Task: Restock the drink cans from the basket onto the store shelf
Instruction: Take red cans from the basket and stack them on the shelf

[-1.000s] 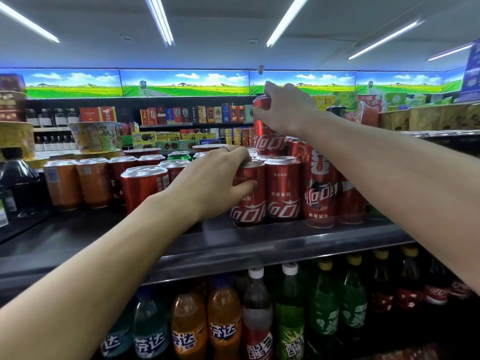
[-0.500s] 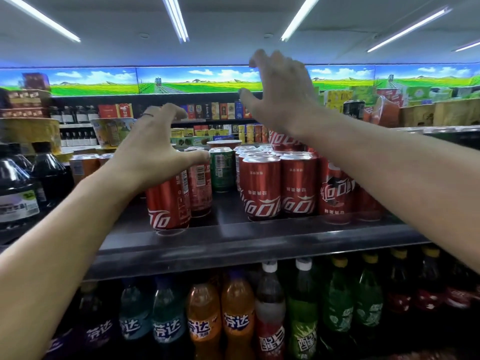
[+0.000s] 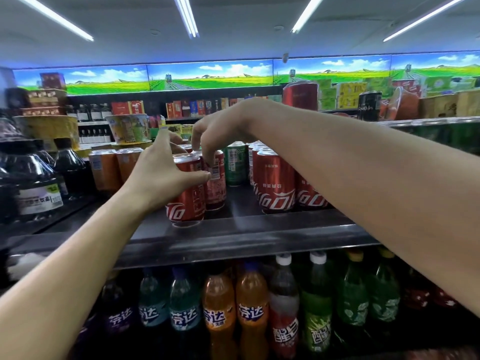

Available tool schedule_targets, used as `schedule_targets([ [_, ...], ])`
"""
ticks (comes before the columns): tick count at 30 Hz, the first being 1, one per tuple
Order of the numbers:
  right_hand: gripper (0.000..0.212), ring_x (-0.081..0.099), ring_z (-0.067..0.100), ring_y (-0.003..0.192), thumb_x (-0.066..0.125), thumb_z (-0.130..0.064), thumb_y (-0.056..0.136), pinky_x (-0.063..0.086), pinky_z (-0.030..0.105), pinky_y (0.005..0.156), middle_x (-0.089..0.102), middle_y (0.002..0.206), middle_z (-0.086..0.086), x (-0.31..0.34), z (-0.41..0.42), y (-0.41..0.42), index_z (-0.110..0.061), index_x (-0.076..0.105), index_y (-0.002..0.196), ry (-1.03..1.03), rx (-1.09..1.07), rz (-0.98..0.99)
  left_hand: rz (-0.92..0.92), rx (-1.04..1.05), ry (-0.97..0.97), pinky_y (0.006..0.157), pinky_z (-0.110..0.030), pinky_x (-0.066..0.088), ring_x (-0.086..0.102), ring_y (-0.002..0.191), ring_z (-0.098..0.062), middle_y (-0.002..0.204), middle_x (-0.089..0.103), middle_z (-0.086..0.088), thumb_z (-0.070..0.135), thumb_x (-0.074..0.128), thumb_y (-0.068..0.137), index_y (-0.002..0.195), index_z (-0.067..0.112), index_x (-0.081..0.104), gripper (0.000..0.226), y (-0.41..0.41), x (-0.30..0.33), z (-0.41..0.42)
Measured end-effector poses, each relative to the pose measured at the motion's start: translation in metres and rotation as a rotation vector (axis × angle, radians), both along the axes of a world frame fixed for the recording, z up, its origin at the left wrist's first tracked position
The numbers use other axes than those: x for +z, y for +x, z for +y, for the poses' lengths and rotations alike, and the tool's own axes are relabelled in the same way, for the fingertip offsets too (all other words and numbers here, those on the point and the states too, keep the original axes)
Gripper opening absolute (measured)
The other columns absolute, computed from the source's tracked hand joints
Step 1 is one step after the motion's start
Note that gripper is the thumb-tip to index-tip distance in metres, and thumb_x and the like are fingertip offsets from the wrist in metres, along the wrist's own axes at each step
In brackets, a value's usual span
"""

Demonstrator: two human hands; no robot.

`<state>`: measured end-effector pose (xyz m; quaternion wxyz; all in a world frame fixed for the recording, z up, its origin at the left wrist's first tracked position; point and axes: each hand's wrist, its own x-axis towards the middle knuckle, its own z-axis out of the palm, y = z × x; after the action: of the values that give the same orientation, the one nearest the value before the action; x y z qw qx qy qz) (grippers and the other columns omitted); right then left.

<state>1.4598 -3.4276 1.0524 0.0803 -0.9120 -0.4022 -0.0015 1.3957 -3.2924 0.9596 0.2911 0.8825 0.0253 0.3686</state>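
Left hand point(image 3: 158, 178) at frame centre-left, thumb and fingers cupped around front red can point(image 3: 187, 189) standing on dark shelf point(image 3: 233, 237). Right hand point(image 3: 223, 128) above it, fingertips pinching rim of second red can point(image 3: 216, 181) just behind. More red cans point(image 3: 276, 181) right of centre; green can point(image 3: 235, 162) behind; basket unseen

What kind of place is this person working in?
Most likely a small grocery or convenience store. A metal shelf carries rows of red cola cans, soft drink bottles are lined up on the level below, and boxed goods fill the back wall under strip lights.
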Motion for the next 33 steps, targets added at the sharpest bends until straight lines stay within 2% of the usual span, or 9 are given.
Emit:
schedule_targets([
  [5, 0.052, 0.052, 0.021, 0.117, 0.072, -0.01, 0.091, 0.048, 0.025, 0.078, 0.054, 0.139, 0.009, -0.006, -0.003, 0.012, -0.007, 0.052, 0.14, 0.022, -0.003, 0.048, -0.014, 0.001, 0.011, 0.087, -0.037, 0.045, 0.057, 0.118, -0.025, 0.129, 0.06, -0.009, 0.037, 0.093, 0.073, 0.136, 0.013, 0.044, 0.083, 0.0, -0.002, 0.001],
  [11, 0.051, 0.049, 0.022, 0.126, 0.073, -0.024, 0.092, 0.046, 0.036, 0.097, 0.049, 0.14, 0.002, -0.014, -0.008, 0.018, -0.019, 0.05, 0.137, 0.069, -0.003, -0.026, -0.042, 0.008, 0.119, 0.093, -0.032, 0.04, 0.052, 0.117, -0.019, 0.132, 0.058, -0.01, 0.041, 0.092, 0.073, 0.139, 0.011, 0.044, 0.087, -0.005, -0.002, -0.001],
  [14, 0.048, 0.049, 0.022, 0.126, 0.073, -0.027, 0.092, 0.046, 0.032, 0.092, 0.049, 0.14, 0.003, -0.017, -0.013, 0.019, -0.018, 0.052, 0.134, 0.13, 0.003, -0.028, -0.098, 0.052, 0.24, 0.098, -0.044, 0.049, 0.054, 0.122, -0.03, 0.137, 0.053, -0.015, 0.041, 0.091, 0.074, 0.141, 0.01, 0.041, 0.088, -0.01, -0.002, -0.005],
  [17, 0.046, 0.049, 0.02, 0.117, 0.074, -0.022, 0.092, 0.046, 0.025, 0.079, 0.047, 0.131, 0.002, -0.02, -0.021, 0.021, -0.017, 0.052, 0.133, 0.284, 0.015, 0.004, -0.285, 0.182, 0.457, 0.091, -0.051, 0.049, 0.058, 0.113, -0.04, 0.131, 0.051, -0.02, 0.036, 0.087, 0.077, 0.139, 0.004, 0.044, 0.082, -0.013, -0.001, -0.015],
  [22, 0.047, 0.06, 0.023, 0.104, 0.079, -0.018, 0.083, 0.059, 0.042, 0.089, 0.058, 0.121, 0.008, -0.009, -0.038, 0.028, -0.014, 0.058, 0.125, 0.667, -0.023, -0.019, -0.547, 0.139, 0.482, 0.093, -0.045, 0.047, 0.056, 0.108, -0.036, 0.123, 0.053, -0.02, 0.029, 0.082, 0.08, 0.126, 0.001, 0.051, 0.062, -0.014, 0.001, -0.042],
  [24, 0.041, 0.065, 0.027, 0.1, 0.079, -0.023, 0.075, 0.06, 0.046, 0.09, 0.063, 0.114, 0.01, 0.001, -0.044, 0.029, -0.019, 0.062, 0.112, 0.905, -0.061, -0.051, -0.535, 0.092, 0.479, 0.086, -0.039, 0.046, 0.058, 0.104, -0.034, 0.119, 0.055, -0.018, 0.029, 0.081, 0.082, 0.122, 0.001, 0.052, 0.056, -0.011, 0.0, -0.051],
  [27, 0.024, 0.066, 0.024, 0.101, 0.076, -0.023, 0.082, 0.056, 0.022, 0.071, 0.065, 0.112, 0.007, 0.018, -0.056, 0.024, -0.022, 0.064, 0.103, 1.086, -0.128, -0.177, -0.432, 0.004, 0.49, 0.077, -0.037, 0.048, 0.061, 0.097, -0.03, 0.114, 0.057, -0.011, 0.037, 0.077, 0.087, 0.12, 0.006, 0.053, 0.051, -0.003, -0.005, -0.065],
  [29, 0.022, 0.061, 0.018, 0.096, 0.073, -0.022, 0.088, 0.044, 0.011, 0.054, 0.06, 0.112, 0.003, 0.026, -0.066, 0.025, -0.018, 0.066, 0.109, 1.07, -0.165, -0.289, -0.367, -0.046, 0.488, 0.075, -0.038, 0.05, 0.059, 0.095, -0.024, 0.115, 0.056, -0.005, 0.044, 0.076, 0.088, 0.12, 0.01, 0.052, 0.052, 0.003, -0.01, -0.074],
  [33, 0.028, 0.055, 0.017, 0.097, 0.072, -0.028, 0.091, 0.036, 0.01, 0.054, 0.055, 0.11, 0.002, 0.023, -0.079, 0.028, -0.016, 0.067, 0.117, 0.937, -0.208, -0.431, -0.223, -0.171, 0.374, 0.088, -0.035, 0.051, 0.056, 0.101, -0.016, 0.118, 0.052, 0.004, 0.049, 0.081, 0.084, 0.124, 0.014, 0.049, 0.062, 0.013, -0.022, -0.088],
])
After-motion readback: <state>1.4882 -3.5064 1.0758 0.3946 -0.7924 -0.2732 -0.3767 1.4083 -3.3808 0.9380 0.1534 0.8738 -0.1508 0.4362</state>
